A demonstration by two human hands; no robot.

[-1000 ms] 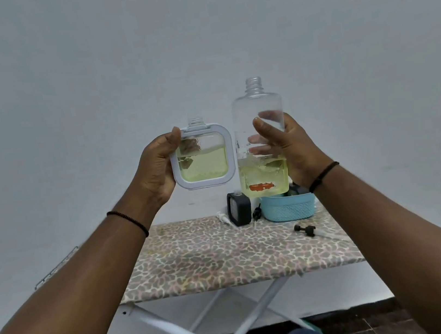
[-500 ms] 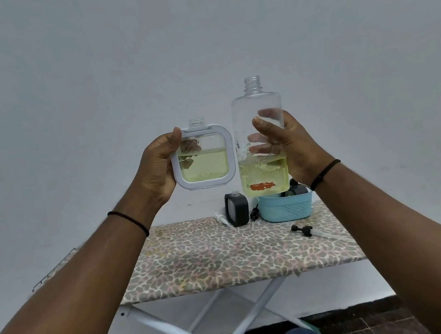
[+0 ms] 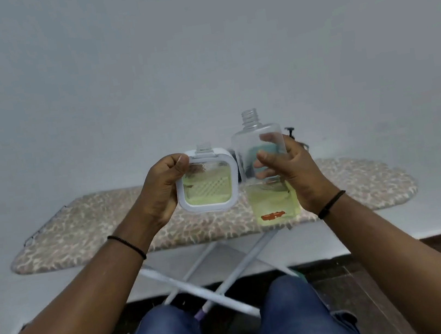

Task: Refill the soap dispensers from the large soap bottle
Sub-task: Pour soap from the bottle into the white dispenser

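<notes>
**Both containers held upright, mouths open**

We hold two vessels in the air above the leopard-print ironing board (image 3: 85, 230), side by side. Our left hand (image 3: 160, 195) grips the square white-framed clear soap dispenser (image 3: 206, 181) by its left edge, thumb curled over the top corner, so the window faces us and the yellow-green soap level reads plainly: roughly half full. Our right hand (image 3: 294, 173) wraps the tall clear plastic soap bottle (image 3: 265, 171) around its middle, fingers visible through the wall; soap fills only its lower part.

Both threaded necks are uncapped and point up, which keeps anything from spilling. The two bodies sit just beside each other, perhaps touching; we cannot tell. We judge this a level check between pours. A small black pump part (image 3: 290, 130) peeks from behind the bottle.
</notes>
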